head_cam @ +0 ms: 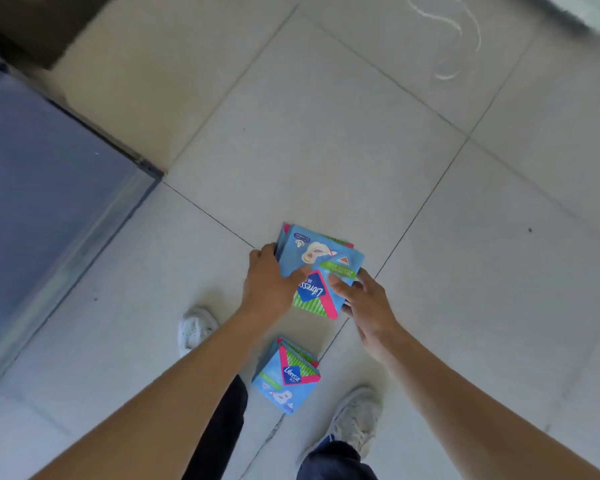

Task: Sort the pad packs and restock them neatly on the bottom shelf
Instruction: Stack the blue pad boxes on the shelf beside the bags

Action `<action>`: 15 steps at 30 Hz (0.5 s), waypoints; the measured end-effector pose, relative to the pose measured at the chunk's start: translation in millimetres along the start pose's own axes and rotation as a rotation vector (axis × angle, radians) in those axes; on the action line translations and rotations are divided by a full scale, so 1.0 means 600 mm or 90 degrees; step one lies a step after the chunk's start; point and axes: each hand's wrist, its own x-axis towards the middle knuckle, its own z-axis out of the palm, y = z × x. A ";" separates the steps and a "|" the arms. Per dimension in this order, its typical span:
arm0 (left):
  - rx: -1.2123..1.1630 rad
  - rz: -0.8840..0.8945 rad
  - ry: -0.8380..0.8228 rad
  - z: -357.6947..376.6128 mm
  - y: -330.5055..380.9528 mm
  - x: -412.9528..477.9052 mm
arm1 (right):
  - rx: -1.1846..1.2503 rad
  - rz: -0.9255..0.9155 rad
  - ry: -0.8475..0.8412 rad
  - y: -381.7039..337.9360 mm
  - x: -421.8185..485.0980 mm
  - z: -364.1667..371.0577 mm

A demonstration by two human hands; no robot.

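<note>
A stack of blue pad packs (321,258) with green and pink corners sits between my two hands, above the tiled floor. My left hand (269,284) grips its left edge, thumb on the top pack. My right hand (364,299) holds the near right corner, thumb on top and fingers under. A second, smaller stack of the same blue packs (286,377) lies on the floor between my feet, apart from both hands.
A grey-blue shelf board (49,188) with a metal edge fills the left side. My white shoes (196,329) (355,419) stand on the pale floor tiles (326,133). A chalk scribble (454,36) marks the floor at the far right.
</note>
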 end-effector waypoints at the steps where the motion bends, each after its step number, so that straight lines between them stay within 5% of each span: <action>1: -0.025 0.005 0.032 -0.035 0.030 -0.022 | 0.002 -0.013 -0.020 -0.042 -0.022 0.017; 15: -0.255 0.113 0.335 -0.535 0.232 -0.191 | -0.223 -0.271 -0.254 -0.483 -0.285 0.398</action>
